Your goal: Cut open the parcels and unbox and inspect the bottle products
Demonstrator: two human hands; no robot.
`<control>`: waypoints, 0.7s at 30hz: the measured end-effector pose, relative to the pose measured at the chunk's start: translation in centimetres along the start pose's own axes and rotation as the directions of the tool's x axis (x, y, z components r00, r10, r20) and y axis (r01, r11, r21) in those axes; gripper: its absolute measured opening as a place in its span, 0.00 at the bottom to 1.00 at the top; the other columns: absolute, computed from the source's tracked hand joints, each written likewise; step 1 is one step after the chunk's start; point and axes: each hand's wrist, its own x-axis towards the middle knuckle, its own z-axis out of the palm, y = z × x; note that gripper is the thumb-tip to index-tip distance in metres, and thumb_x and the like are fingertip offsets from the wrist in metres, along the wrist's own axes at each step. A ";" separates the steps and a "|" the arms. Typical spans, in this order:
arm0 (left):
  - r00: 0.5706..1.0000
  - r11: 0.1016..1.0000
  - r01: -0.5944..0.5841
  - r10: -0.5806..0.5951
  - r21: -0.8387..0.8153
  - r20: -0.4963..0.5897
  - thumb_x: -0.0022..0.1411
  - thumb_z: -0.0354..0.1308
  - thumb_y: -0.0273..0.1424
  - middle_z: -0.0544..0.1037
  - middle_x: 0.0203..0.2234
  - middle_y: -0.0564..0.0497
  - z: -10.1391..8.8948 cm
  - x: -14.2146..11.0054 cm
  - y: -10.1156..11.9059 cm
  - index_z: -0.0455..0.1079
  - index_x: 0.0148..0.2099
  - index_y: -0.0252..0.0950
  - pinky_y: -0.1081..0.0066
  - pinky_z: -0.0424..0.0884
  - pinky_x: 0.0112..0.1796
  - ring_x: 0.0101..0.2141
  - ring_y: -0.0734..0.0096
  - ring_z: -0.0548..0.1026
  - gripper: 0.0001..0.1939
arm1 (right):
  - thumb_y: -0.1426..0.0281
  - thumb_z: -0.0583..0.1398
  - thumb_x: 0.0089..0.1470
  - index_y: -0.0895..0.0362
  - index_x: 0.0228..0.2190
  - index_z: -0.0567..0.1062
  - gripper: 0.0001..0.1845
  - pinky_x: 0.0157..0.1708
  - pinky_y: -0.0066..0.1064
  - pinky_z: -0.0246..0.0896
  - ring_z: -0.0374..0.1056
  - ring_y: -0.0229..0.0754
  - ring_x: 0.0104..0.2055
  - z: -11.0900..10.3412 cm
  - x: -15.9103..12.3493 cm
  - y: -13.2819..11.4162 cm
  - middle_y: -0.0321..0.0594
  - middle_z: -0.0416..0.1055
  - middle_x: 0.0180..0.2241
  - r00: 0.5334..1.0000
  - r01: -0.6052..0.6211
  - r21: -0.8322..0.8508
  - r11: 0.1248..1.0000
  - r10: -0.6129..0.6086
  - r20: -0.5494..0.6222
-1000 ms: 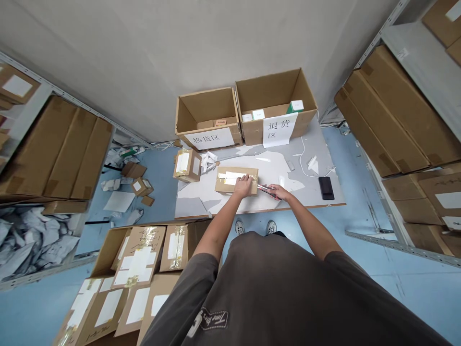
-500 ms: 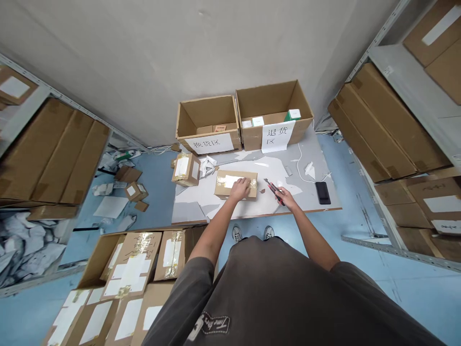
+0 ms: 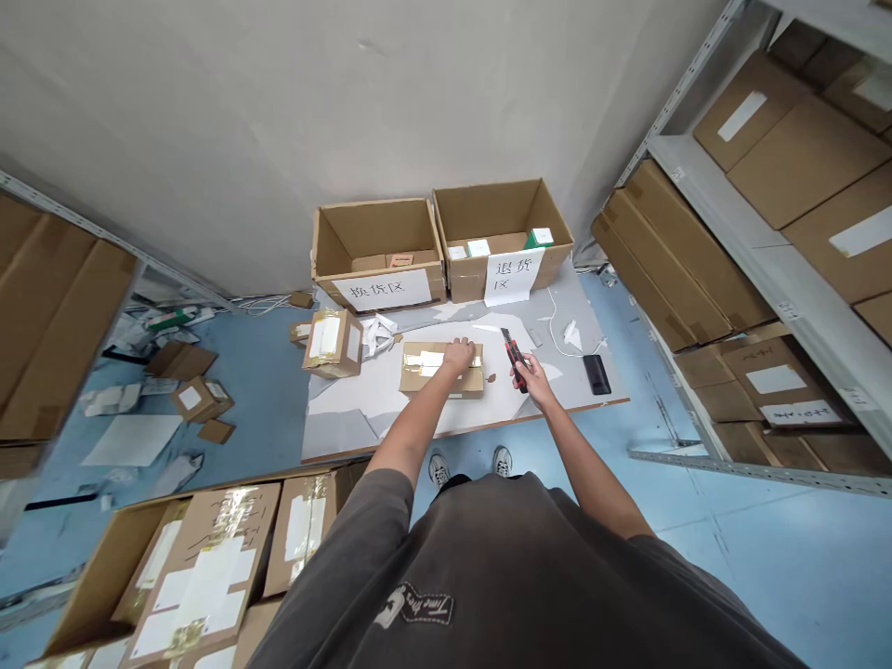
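Note:
A small taped cardboard box [image 3: 413, 364] with a white label lies on the worktable [image 3: 341, 429]. My left hand [image 3: 458, 356] rests over its top toward the right end, fingers bent at the far edge and partly hidden. My right hand [image 3: 532, 379] is closed around a red and black utility knife [image 3: 514, 358], held up to the right of the box with its tip pointing away from me. Beside the box, a small brown scrap [image 3: 491, 378] lies on the table. Another taped box [image 3: 334, 344] stands at the table's left end, next to crumpled white paper [image 3: 378, 334].
Two open cartons with paper signs, the left carton [image 3: 380, 223] and right carton [image 3: 488, 200], stand at the back. A black phone [image 3: 596, 374] lies at the right. Shelves [image 3: 739, 204] of boxes line the right side. A large carton [image 3: 76, 595] of parcels sits lower left.
My right hand has drawn the knife away from the box's right end and raised it, tip now pointing forward. My left hand stays on the box, shifted toward its far edge. The view has turned right.

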 end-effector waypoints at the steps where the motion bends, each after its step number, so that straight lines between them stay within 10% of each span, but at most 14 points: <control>1: 1.000 1.000 -0.006 0.006 -0.001 0.003 0.58 0.69 0.26 0.73 0.58 0.27 0.1 0.2 0.2 0.67 0.64 0.29 0.55 0.72 0.53 0.58 0.42 0.72 0.33 | 0.36 0.64 0.53 0.48 0.51 0.64 0.38 0.26 0.29 0.64 0.67 0.36 0.23 0.3 -0.1 -0.1 0.32 0.75 0.33 1.000 -0.006 0.005 1.000 0.006 -0.004; 10: 0.998 0.998 -0.055 0.055 0.010 -0.005 0.60 0.66 0.29 0.75 0.55 0.22 0.9 0.2 0.8 0.65 0.67 0.23 0.49 0.65 0.60 0.57 0.41 0.74 0.35 | 0.31 0.58 0.54 0.48 0.50 0.65 0.39 0.29 0.30 0.66 0.68 0.39 0.25 0.5 0.1 2.0 0.34 0.77 0.31 0.996 -0.074 -0.001 0.997 0.074 -0.048; 21: 0.995 0.993 -0.104 0.105 0.058 0.002 0.63 0.58 0.23 0.73 0.58 0.22 0.6 -0.6 0.3 0.63 0.68 0.19 0.51 0.62 0.61 0.59 0.41 0.71 0.32 | 0.50 0.69 0.50 0.50 0.44 0.79 0.24 0.47 0.37 0.68 0.73 0.49 0.45 -2.0 0.4 7.1 0.39 0.80 0.40 0.995 -0.076 -0.320 0.944 0.092 0.033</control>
